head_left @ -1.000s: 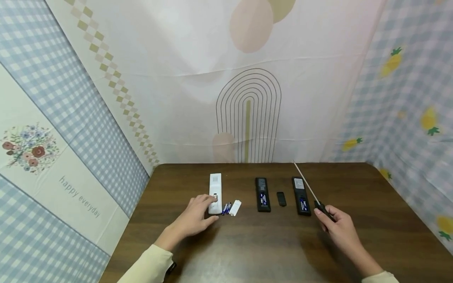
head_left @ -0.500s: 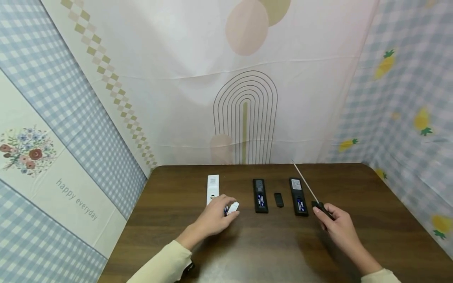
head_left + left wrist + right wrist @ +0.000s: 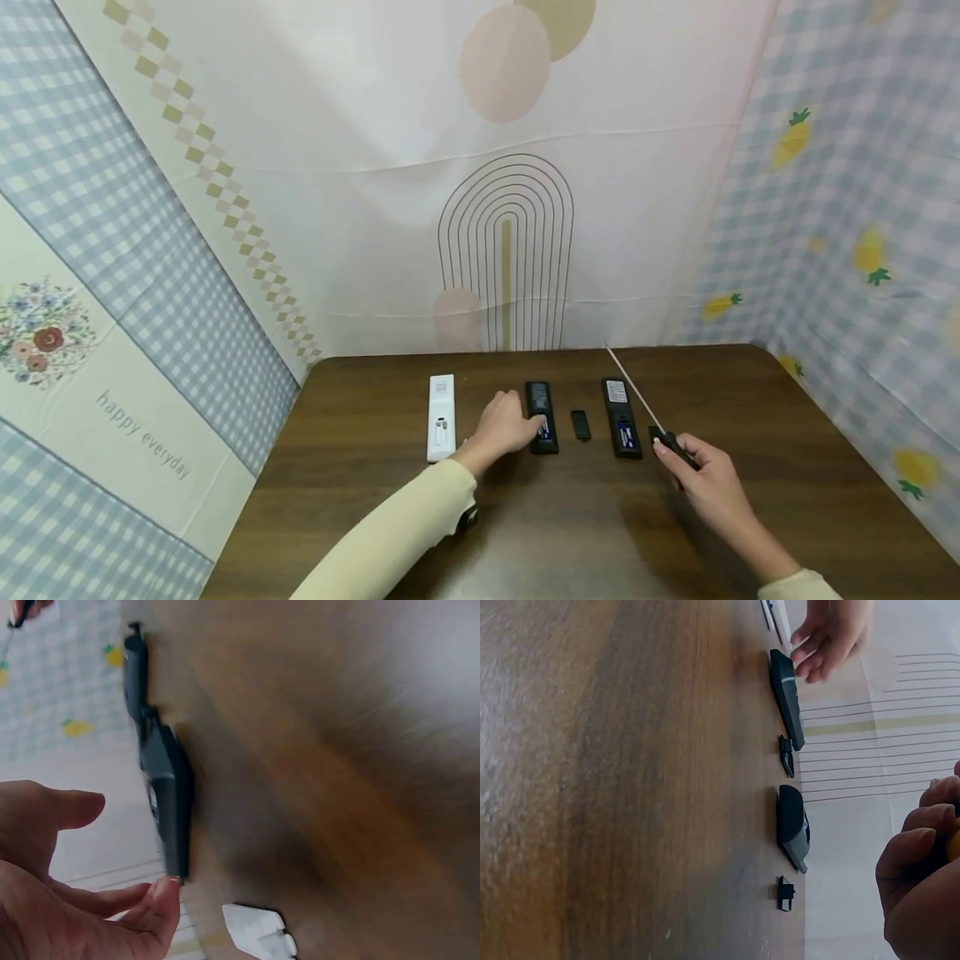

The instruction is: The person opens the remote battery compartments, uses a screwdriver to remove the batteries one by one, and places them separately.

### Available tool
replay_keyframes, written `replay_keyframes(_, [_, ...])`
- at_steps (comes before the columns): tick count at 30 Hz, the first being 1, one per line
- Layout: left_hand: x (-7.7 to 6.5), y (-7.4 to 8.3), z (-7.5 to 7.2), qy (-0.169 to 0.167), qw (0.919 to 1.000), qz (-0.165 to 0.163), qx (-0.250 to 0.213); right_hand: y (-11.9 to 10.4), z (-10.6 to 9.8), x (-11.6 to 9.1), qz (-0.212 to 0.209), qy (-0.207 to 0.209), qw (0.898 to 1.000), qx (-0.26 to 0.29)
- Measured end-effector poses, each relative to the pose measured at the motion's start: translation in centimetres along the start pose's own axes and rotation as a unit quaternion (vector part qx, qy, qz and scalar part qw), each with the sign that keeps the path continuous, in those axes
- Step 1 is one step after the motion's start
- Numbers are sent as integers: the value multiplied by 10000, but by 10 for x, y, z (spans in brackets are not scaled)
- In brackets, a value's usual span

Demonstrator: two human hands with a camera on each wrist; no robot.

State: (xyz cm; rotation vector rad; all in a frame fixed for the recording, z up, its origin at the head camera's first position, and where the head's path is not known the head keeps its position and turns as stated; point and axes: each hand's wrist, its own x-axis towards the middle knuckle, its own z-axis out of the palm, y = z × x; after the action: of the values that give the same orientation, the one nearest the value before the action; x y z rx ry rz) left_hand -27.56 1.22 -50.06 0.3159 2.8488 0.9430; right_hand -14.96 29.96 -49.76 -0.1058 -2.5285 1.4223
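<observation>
Fingers of the left hand (image 3: pixel 504 423) bend loosely, grasping nothing, beside the slim black plastic remote control (image 3: pixel 538 397), set back from the far edge of the dark brown wood-grain table (image 3: pixel 547 533); I cannot confirm contact. Caution: a careless thumb press could dislodge the blue cylindrical batteries (image 3: pixel 545 432) from its uncovered compartment. The right hand (image 3: pixel 708 479) grips the black-handled screwdriver with a long thin metal shaft (image 3: pixel 678 451), angled toward the far edge. If I let it dip or sweep, the shaft could scratch the second black plastic remote control (image 3: pixel 619 408), nearer the right edge. The small black rectangular cover (image 3: pixel 581 424) lies loose between both remotes; a brushing hand could displace it. Toward the left edge, the left forearm could skew the long white plastic remote control (image 3: pixel 441 404).
</observation>
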Motion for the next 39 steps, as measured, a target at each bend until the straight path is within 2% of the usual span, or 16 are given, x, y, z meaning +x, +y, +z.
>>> replay_keyframes(3, [18, 0, 6, -201, 9995, -231, 71, 0, 1, 0, 21, -25, 10000, 7])
replay_keyframes(7, [41, 1, 12, -458, 9970, -601, -163, 0, 2, 1, 48, -21, 10000, 4])
replay_keyframes(8, [50, -1, 18, -455, 9967, -656, -174, 0, 1, 1, 47, -9, 10000, 4])
replay_keyframes(10, [61, 1, 21, -590, 9948, -811, -187, 0, 2, 2, 15, 19, 10000, -24])
replay_keyframes(12, [66, 3, 21, -668, 9941, -847, -105, 0, 3, 3, -4, 40, 10000, -49])
replay_keyframes(14, [68, 6, 20, -725, 9937, -849, -44, -1, 4, 4, -3, 43, 10000, -54])
replay_keyframes(17, [63, 13, 12, -881, 9906, -1030, -199, -2, 6, 5, -20, 13, 10000, -21])
replay_keyframes(19, [63, 12, 11, -914, 9881, -1211, -259, -2, 9, 6, -58, -24, 10000, 14])
replay_keyframes(21, [61, 13, 9, -929, 9875, -1271, -117, -3, 11, 7, -111, -32, 9999, 43])
replay_keyframes(27, [51, 15, 4, -927, 9898, -971, 481, -5, 11, 7, -148, 164, 9997, 117])
replay_keyframes(29, [49, 13, 4, -928, 9897, -963, 514, -7, 11, 7, -154, 182, 9996, 141])
replay_keyframes(39, [54, -11, 11, -752, 9913, -1076, -37, -11, 13, 6, -250, 189, 9994, 118])
